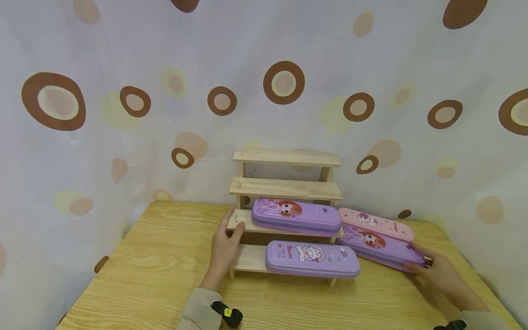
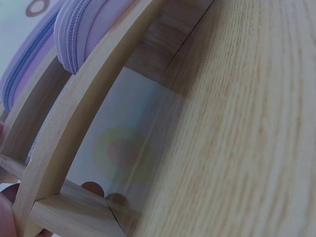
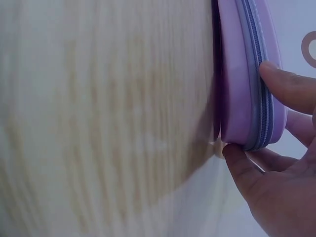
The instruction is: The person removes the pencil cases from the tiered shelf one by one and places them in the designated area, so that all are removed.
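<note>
In the head view my left hand (image 1: 224, 245) grips the left end of a stepped wooden rack (image 1: 284, 187), its thumb on the second step from the bottom. That step bears a purple pencil case (image 1: 305, 214) with a cartoon girl on its lid. On the lowest step lies a lilac pencil case (image 1: 311, 259) with a bunny astronaut. To the rack's right, my right hand (image 1: 439, 275) holds the right end of another purple girl-print pencil case (image 1: 381, 246). Thumb and fingers close round its zipped end (image 3: 264, 108) in the right wrist view.
A pink bunny pencil case (image 1: 375, 223) lies right behind the held one. The rack's upper two steps are bare wood. Behind the wooden table (image 1: 165, 256) hangs a pale curtain (image 1: 321, 46) with brown rings.
</note>
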Demonstrator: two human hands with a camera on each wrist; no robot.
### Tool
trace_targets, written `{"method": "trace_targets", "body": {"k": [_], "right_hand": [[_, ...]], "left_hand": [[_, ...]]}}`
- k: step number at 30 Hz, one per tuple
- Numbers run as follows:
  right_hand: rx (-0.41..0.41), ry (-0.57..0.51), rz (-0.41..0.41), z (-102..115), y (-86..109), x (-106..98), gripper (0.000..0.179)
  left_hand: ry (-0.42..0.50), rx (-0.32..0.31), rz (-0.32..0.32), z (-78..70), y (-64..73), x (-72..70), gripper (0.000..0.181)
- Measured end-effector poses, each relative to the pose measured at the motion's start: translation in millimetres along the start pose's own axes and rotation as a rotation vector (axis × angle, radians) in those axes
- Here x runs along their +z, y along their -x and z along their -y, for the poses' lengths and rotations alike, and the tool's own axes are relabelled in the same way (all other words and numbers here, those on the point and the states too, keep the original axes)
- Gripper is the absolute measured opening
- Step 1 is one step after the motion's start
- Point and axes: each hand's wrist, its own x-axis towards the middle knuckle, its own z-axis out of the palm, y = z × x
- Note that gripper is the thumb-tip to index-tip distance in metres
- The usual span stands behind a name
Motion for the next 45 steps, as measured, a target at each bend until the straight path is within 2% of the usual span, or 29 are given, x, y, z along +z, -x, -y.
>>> {"method": "trace_targets", "body": {"k": [6, 14, 23, 32, 45], "right_hand": [[0.009, 0.024, -0.042, 0, -1.6, 2, 0.089], [-0.008, -0.023, -0.077, 10, 6.4, -1, 0.082], [-0.086, -0.01, -0.222, 14, 13.5, 1, 0.072], [-0.15, -0.061, -0.236, 27, 12.9, 5, 0.066], [-0.179, -0.125, -0.208, 52, 13.0, 10, 0.063]], "left_hand": [[-0.002, -0.001, 0.001, 1.6, 0.6, 0.3, 0.057], [-0.003, 0.003, 0.0, 2.1, -0.5, -0.1, 0.058], [-0.001, -0.001, 0.006, 1.0, 0.4, -0.6, 0.057], [-0.006, -0.001, 0.002, 0.5, 0.5, -0.3, 0.058], [-0.003, -0.002, 0.0, 0.8, -0.1, 0.0, 0.057]]}}
